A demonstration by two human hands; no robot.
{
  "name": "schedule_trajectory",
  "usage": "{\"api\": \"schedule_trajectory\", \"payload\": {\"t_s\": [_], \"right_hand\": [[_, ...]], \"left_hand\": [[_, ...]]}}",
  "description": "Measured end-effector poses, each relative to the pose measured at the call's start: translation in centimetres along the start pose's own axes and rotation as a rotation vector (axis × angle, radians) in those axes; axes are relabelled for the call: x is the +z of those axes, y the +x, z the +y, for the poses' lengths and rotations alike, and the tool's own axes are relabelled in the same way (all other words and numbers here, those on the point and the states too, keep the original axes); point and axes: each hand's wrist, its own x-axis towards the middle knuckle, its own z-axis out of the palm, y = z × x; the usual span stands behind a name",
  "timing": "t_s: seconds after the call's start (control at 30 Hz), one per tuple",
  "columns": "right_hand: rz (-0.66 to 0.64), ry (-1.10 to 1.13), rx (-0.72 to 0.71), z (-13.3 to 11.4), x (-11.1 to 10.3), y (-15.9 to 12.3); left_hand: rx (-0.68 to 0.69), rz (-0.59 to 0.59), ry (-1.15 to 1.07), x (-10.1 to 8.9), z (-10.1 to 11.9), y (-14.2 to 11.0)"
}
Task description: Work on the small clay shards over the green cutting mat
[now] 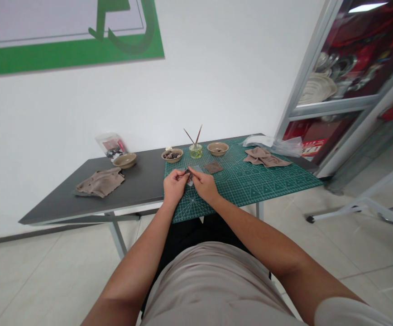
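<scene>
My left hand (174, 185) and my right hand (205, 186) meet over the near part of the green cutting mat (257, 185). Between their pinched fingertips is a small dark piece (189, 174), too small to name and partly covered by the fingers. Something pale and see-through shows just below and behind it. Close to my right hand lies a brown square cloth (214, 167). Beyond the hands stand a bowl of dark lumps (172, 161), a glass jar of yellowish liquid (195, 152) with two thin sticks in it, and another bowl (218, 154) with little inside.
On the dark table (145, 174), to the left, are a crumpled brown cloth (100, 182), a tan bowl (124, 161) and a clear bag (112, 145). At the mat's right lie another brown cloth (266, 157) and a plastic bag (285, 146). A white wall (217, 77) rises behind.
</scene>
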Motion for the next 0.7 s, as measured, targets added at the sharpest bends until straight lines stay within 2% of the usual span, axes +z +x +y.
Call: {"api": "schedule_trajectory", "payload": {"t_s": [0.17, 0.4, 0.7], "right_hand": [[-0.003, -0.034, -0.017, 0.08, 0.10, -0.10], [-0.008, -0.035, -0.156, -0.02, 0.12, -0.47], [-0.001, -0.046, -0.063, 0.16, 0.16, -0.20]], "left_hand": [[-0.013, -0.008, -0.023, 0.10, -0.12, 0.08], [0.002, -0.004, 0.104, -0.12, 0.54, -0.14], [0.007, -0.019, 0.020, -0.18, 0.23, 0.08]]}}
